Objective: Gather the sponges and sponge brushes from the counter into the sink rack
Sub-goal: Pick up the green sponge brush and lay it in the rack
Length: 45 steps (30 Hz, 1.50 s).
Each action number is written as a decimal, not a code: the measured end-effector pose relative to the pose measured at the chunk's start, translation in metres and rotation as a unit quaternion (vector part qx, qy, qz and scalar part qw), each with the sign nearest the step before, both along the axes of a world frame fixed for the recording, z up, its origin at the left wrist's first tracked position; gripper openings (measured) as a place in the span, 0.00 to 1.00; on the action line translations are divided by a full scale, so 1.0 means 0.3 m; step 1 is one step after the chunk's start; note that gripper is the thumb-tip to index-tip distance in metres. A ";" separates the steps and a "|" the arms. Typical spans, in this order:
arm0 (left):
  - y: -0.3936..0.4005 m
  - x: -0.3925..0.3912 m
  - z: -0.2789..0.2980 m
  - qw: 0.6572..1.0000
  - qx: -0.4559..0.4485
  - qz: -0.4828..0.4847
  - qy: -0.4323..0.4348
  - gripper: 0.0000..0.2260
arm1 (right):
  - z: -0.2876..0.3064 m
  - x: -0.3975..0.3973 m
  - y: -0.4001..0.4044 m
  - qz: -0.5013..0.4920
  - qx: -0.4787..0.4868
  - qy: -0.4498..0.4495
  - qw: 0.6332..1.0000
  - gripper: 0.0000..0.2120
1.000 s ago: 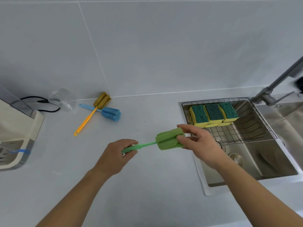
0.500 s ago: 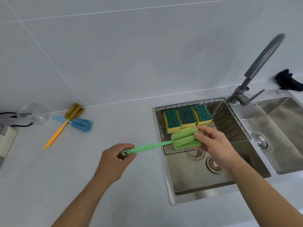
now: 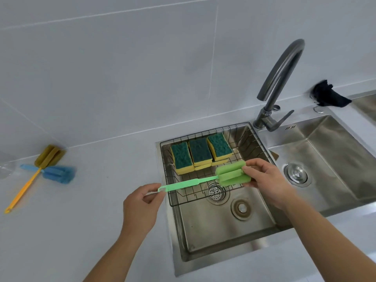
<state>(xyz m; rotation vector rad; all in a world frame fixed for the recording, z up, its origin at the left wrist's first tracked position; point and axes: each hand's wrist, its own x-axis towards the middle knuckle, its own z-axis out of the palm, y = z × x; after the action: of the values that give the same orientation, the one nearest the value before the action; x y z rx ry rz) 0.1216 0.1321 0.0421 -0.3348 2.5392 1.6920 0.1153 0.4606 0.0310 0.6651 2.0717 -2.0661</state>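
green sponge brush hangs level over the wire sink rack: right hand fingers pinch its ribbed foam head, left hand fingers pinch the flat plastic handle's hooked tip. three rough green-topped yellow sponges sit at the rack's back. blue brush and yellow brush lie crossed on the bench, far left of the rack.

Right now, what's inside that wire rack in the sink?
Three yellow sponges with green tops lie at the back of the wire rack. More yellow shows beneath them. The green brush hides some of the rack's floor.
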 end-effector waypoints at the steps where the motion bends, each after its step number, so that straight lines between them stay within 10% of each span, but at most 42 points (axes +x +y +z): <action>1: 0.031 -0.018 -0.010 1.000 0.006 0.011 -0.012 0.12 | -0.007 -0.011 0.026 -0.004 0.010 -0.004 1.000 0.03; 24: 0.434 -0.284 -0.260 0.958 0.014 0.068 -0.277 0.09 | -0.246 -0.298 0.185 0.087 0.451 -0.102 0.882 0.22; 45: 0.463 -0.379 -0.396 0.903 0.201 0.195 -0.325 0.13 | -0.339 -0.351 0.151 0.095 0.449 -0.078 0.885 0.21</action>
<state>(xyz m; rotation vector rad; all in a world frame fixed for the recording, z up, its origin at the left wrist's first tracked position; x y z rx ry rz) 0.0080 0.2711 -0.0766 -1.1964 1.6719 1.7600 0.0101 0.5060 -0.0706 0.6434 2.7885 -0.8218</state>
